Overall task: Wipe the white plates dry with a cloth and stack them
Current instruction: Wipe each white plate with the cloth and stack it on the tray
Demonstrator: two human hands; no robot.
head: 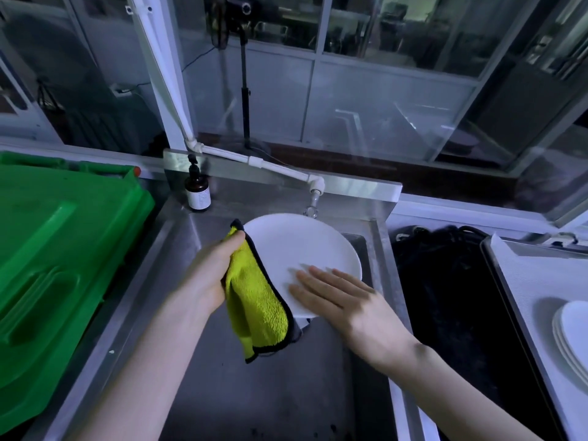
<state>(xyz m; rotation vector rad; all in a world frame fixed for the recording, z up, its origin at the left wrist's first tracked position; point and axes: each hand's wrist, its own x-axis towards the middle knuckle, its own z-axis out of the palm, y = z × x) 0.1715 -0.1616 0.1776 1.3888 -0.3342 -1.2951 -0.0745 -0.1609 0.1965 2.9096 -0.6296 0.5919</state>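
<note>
One white plate (296,246) is up in our hands over the steel sink (270,393), tilted with its face toward us and its far rim just under the tap (313,198). Our left hand (211,275) grips a yellow cloth (254,300) with a dark border. The thumb and curled fingers are clamped on it at the plate's left edge. The cloth covers that edge and hangs down below the plate in a loose fold. We cannot tell whether the hand also holds the plate's rim through the cloth.

Our right hand (346,300) lies flat on the lower part of the plate's face. Its fingers (321,275) are straight and slightly spread, curled round nothing, and a little blurred.

On the right a stack of white plates (572,332) sits on a tray (521,281), cut off by the frame edge and well apart from the plate we hold. Between the sink and the tray lies a dark tangle (445,297) that we cannot make out.

A brown pump bottle (198,192) stands on the steel desk (178,243) at the sink's far left corner. A white pipe (222,152) runs along the back to the tap. A green bin lid (63,249) fills the left side, just beside the sink.
</note>
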